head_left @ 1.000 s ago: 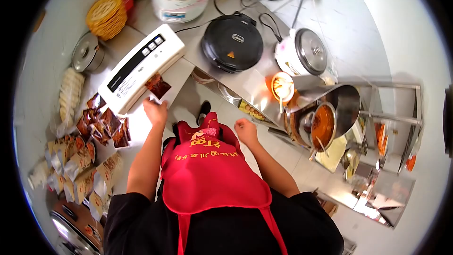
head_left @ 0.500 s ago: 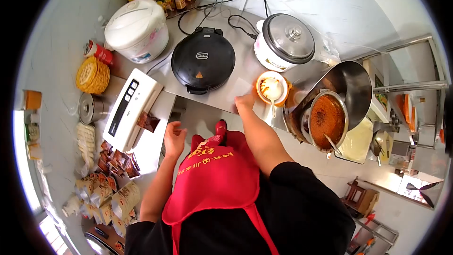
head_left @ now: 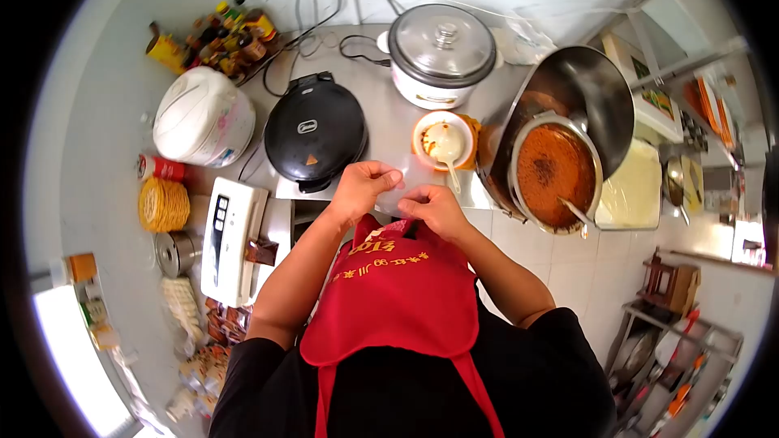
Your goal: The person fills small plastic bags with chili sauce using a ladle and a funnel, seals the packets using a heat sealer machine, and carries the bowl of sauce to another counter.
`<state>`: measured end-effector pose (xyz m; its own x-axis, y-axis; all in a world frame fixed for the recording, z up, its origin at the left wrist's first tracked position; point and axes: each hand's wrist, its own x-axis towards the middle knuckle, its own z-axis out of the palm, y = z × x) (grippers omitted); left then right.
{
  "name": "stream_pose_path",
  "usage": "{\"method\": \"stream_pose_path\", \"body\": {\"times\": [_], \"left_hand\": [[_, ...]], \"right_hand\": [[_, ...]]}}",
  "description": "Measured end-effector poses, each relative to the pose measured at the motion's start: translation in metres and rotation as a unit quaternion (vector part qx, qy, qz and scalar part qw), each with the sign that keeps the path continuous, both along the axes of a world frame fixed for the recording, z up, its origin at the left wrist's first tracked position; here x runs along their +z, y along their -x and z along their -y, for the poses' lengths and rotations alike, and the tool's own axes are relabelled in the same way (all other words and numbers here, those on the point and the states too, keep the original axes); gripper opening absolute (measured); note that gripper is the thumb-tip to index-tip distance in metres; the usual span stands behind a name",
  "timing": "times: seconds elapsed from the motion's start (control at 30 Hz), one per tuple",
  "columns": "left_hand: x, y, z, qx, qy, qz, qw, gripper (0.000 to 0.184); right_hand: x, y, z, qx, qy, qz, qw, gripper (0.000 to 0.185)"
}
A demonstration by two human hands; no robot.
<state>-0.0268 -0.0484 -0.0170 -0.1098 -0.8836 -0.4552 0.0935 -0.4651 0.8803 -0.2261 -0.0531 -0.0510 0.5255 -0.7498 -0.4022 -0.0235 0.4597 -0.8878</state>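
Observation:
My left hand (head_left: 363, 193) and my right hand (head_left: 436, 208) are close together at the counter's front edge, above the apron. Each pinches a small clear plastic bag (head_left: 393, 204), whose thin film spans the gap between them. Just beyond the right hand stands a bowl (head_left: 420, 146) with a white spoon (head_left: 448, 148) resting in it and reddish sauce on the spoon. A steel pot of red-brown sauce (head_left: 553, 164), with a handle sticking out, is to the right, leaning by a large steel basin (head_left: 596, 81).
A black electric griddle (head_left: 316, 134) and a rice cooker (head_left: 442, 53) stand behind my hands. At left are a white sealing machine (head_left: 225, 235) with a dark red packet (head_left: 261, 251), another white cooker (head_left: 203, 118) and several bottles (head_left: 250, 47). Cords run along the wall.
My left hand has moved up and right from beside the sealing machine. My right hand has left the counter edge, and both now hold the clear bag. The camera view has shifted.

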Motion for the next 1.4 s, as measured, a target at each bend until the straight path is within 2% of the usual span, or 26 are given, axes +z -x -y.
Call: {"method": "stream_pose_path", "body": {"times": [0.07, 0.13, 0.2, 0.23, 0.3, 0.37, 0.4, 0.43, 0.47, 0.53, 0.67, 0.73, 0.8, 0.87, 0.9, 0.93, 0.97, 1.07, 1.1, 1.17, 1.2, 1.23, 1.3, 1.33, 1.37, 1.4], "left_hand": [[0.012, 0.015, 0.004, 0.028, 0.026, 0.014, 0.999, 0.014], [0.013, 0.019, 0.004, 0.014, 0.062, 0.050, 0.997, 0.015], [0.017, 0.018, 0.001, 0.007, 0.100, 0.088, 0.991, 0.015], [0.026, 0.017, -0.001, 0.003, 0.106, 0.123, 0.987, 0.015], [0.031, 0.016, -0.006, -0.005, 0.115, 0.156, 0.981, 0.015], [0.034, 0.016, -0.005, 0.016, 0.139, 0.126, 0.982, 0.016], [0.037, 0.015, -0.005, 0.018, 0.146, 0.124, 0.981, 0.016], [0.040, 0.014, -0.008, 0.019, 0.172, 0.142, 0.975, 0.016], [0.043, 0.011, -0.013, 0.021, 0.195, 0.161, 0.967, 0.017], [0.052, 0.004, -0.021, 0.015, 0.196, 0.194, 0.961, 0.015], [0.070, -0.003, -0.029, 0.023, 0.191, 0.239, 0.952, 0.014], [0.072, -0.006, -0.034, 0.027, 0.201, 0.242, 0.949, 0.018], [0.074, -0.007, -0.038, 0.029, 0.213, 0.244, 0.946, 0.021], [0.077, -0.007, -0.043, 0.023, 0.258, 0.306, 0.916, 0.020], [0.075, -0.006, -0.045, 0.018, 0.260, 0.302, 0.917, 0.020], [0.071, -0.006, -0.045, 0.010, 0.346, 0.308, 0.886, 0.017], [0.070, -0.006, -0.044, 0.004, 0.431, 0.310, 0.848, 0.016], [0.072, 0.004, -0.049, -0.061, 0.516, 0.228, 0.823, 0.015], [0.072, 0.006, -0.052, -0.061, 0.518, 0.224, 0.823, 0.015], [0.070, 0.007, -0.055, -0.119, 0.521, 0.209, 0.819, 0.014], [0.058, -0.001, -0.053, -0.181, 0.510, 0.168, 0.824, 0.037], [0.063, -0.006, -0.053, -0.180, 0.509, 0.165, 0.825, 0.037], [0.074, -0.014, -0.057, -0.212, 0.301, 0.051, 0.928, 0.070], [0.072, -0.024, -0.054, -0.243, 0.199, 0.034, 0.949, 0.091], [0.067, -0.028, -0.050, -0.242, 0.195, 0.029, 0.950, 0.091], [0.060, -0.030, -0.046, -0.338, 0.178, 0.084, 0.920, 0.089]], "right_hand": [[0.014, 0.008, -0.006, -0.054, 0.038, 0.003, 0.998, 0.025], [0.027, 0.014, -0.010, -0.103, 0.072, 0.005, 0.992, 0.029], [0.040, 0.021, -0.014, -0.201, 0.259, -0.072, 0.942, 0.038], [0.052, 0.024, -0.014, -0.208, 0.258, -0.072, 0.941, 0.038], [0.083, 0.030, -0.012, -0.180, 0.392, -0.115, 0.895, 0.041], [0.106, 0.028, -0.009, -0.181, 0.421, -0.129, 0.880, 0.039], [0.112, 0.026, -0.008, -0.154, 0.474, -0.153, 0.853, 0.036], [0.117, 0.024, -0.007, -0.125, 0.523, -0.175, 0.825, 0.033], [0.121, 0.021, -0.007, -0.121, 0.525, -0.173, 0.824, 0.033], [0.128, 0.017, -0.004, -0.082, 0.586, -0.195, 0.782, 0.026], [0.130, 0.010, -0.011, -0.082, 0.610, -0.216, 0.758, 0.024], [0.132, 0.003, -0.019, -0.108, 0.562, -0.188, 0.798, 0.019], [0.133, 0.003, -0.024, -0.105, 0.545, -0.193, 0.809, 0.020], [0.134, 0.003, -0.030, -0.105, 0.524, -0.200, 0.821, 0.021], [0.133, 0.004, -0.033, -0.091, 0.484, -0.205, 0.846, 0.025], [0.132, 0.005, -0.035, -0.078, 0.444, -0.208, 0.868, 0.029], [0.132, 0.004, -0.039, -0.082, 0.446, -0.212, 0.865, 0.029], [0.115, 0.004, -0.046, 0.011, 0.478, -0.206, 0.854, 0.028], [0.110, 0.004, -0.048, 0.010, 0.478, -0.210, 0.853, 0.028], [0.104, 0.004, -0.051, 0.085, 0.426, -0.240, 0.868, 0.023], [0.097, 0.004, -0.054, 0.086, 0.426, -0.243, 0.867, 0.023], [0.088, 0.004, -0.058, 0.071, 0.400, -0.226, 0.885, 0.022], [0.080, 0.006, -0.068, 0.041, 0.342, -0.195, 0.918, 0.019], [0.080, 0.006, -0.070, 0.043, 0.339, -0.199, 0.919, 0.019], [0.081, 0.005, -0.075, 0.030, 0.369, -0.195, 0.908, 0.018], [0.082, 0.003, -0.081, 0.018, 0.397, -0.190, 0.898, 0.016]]}}
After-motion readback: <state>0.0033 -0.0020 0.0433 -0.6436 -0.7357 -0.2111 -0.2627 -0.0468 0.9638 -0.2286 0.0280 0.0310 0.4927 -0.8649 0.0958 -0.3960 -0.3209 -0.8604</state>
